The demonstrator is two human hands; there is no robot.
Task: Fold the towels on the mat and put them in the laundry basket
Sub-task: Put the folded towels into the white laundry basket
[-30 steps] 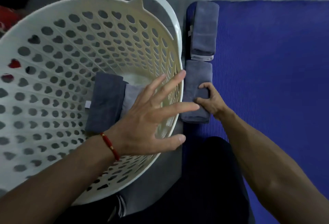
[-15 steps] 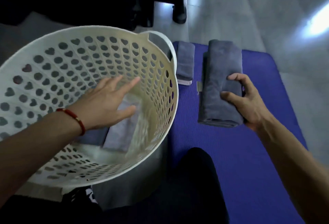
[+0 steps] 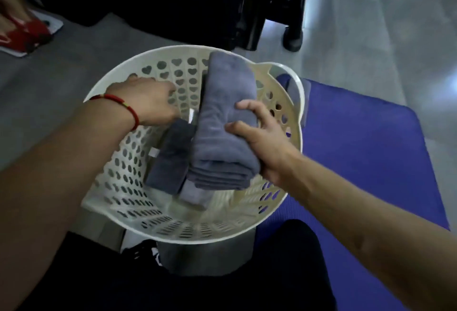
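- Right now our right hand [image 3: 259, 147] is curled round a folded grey towel [image 3: 225, 123], thumb on top, fingers wrapped under its right edge. It holds the towel above the laundry basket [image 3: 118, 214], inside the rim line.
- Key relation: the towel's long axis runs from the near rim toward the far rim, roughly parallel to the stack below. Its folded layers face us at the near end. The drop is straight down, no rotation needed as we judge it.
- Our left hand [image 3: 146, 103] reaches over the left rim into the basket, just beside the held towel's left edge. Its fingers are hidden behind the towel, so we cannot tell whether they are spread or pinching anything. A white tag [image 3: 191, 115] sits right at that hand.
- Nearer hand for the release: the right, which already has the grip. The left looks placed to steady or guide.
- Basket contents: a darker folded towel [image 3: 170, 155] lying on the floor of the basket toward its left side, and a lighter folded towel [image 3: 195, 194] partly under it and under the held one.
- Blue mat [image 3: 371, 162] lies along the basket's right side. Another grey towel [image 3: 300, 98] shows at the mat's far-left corner, mostly hidden behind the basket handle, so we judge work is left.
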